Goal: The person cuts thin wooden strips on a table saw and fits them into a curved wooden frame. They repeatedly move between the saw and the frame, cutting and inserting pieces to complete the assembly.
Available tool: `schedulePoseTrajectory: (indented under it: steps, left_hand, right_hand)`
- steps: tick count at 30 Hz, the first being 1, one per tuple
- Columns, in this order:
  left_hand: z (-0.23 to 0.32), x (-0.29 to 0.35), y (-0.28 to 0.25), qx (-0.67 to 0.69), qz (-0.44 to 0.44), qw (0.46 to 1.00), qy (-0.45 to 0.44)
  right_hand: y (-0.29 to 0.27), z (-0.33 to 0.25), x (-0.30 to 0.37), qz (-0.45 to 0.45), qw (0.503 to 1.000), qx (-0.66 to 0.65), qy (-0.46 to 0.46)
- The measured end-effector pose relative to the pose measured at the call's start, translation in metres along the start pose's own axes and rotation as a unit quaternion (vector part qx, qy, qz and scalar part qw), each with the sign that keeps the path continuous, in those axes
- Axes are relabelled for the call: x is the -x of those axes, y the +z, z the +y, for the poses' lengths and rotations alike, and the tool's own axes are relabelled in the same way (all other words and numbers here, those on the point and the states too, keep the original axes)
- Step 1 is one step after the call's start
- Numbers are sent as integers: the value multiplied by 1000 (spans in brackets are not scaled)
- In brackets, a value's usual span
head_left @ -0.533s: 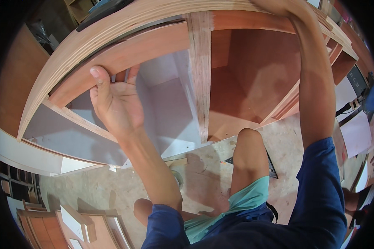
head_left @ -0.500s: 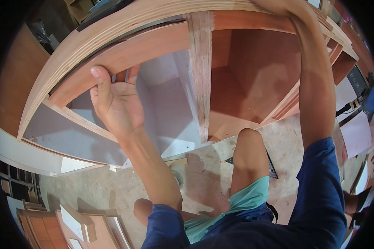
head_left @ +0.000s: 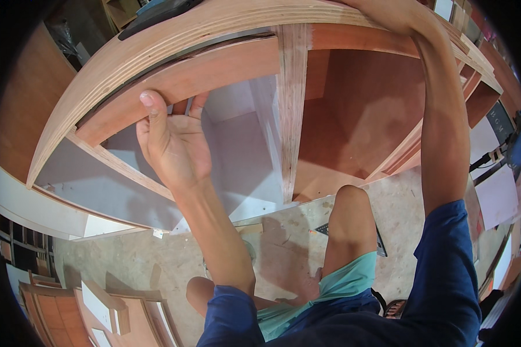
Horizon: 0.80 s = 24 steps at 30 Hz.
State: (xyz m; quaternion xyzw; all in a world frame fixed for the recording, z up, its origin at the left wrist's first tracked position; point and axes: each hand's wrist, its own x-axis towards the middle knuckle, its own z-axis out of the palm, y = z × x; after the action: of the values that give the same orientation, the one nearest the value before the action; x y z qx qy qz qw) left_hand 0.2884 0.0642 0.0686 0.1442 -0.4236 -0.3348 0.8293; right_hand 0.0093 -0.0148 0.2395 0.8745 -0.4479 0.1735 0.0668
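Plywood cabinet carcass — big, open-faced, resting on the dusty concrete floor right in front of the person's knees, its top panel bowed by the lens. Looks heavy and stiff; a rigid box that would move as one piece, best gripped along the thick panel edges rather than the thin laminated faces, which seem smooth and likely slick. Inside, a vertical divider splits a pale-lined bay on the left from a reddish-brown bay on the right. A front rail runs across the left bay just under the top. Left hand is on that rail — thumb up over its front face, fingers curled behind the lower edge, so closed on the rail. Right hand reaches to the top panel's edge near the frame's rim; it is cut off, so I cannot tell whether those fingers clasp or merely rest. Small dark square lies on the floor beside the knee.
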Motion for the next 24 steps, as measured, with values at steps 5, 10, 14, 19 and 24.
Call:
schedulePoseTrajectory:
  steps: [5, 10, 14, 19, 24]
  left_hand:
    - [-1, 2, 0, 2, 7, 1000, 5]
    - [-1, 1, -4, -2, 3, 1000, 7]
    - [-3, 4, 4, -1, 11, 1000, 0]
    - [0, 1, -6, -11, 1, 1000, 6]
    - [9, -1, -1, 21, 33, 999, -2]
  right_hand:
    - [2, 5, -2, -6, 999, -30, -26]
    - [2, -5, 1, 9, 1000, 7, 9]
    - [1, 5, 4, 24, 999, 31, -9]
    - [-2, -11, 1, 5, 1000, 8, -19]
    - [23, 27, -11, 15, 959, -282, 35]
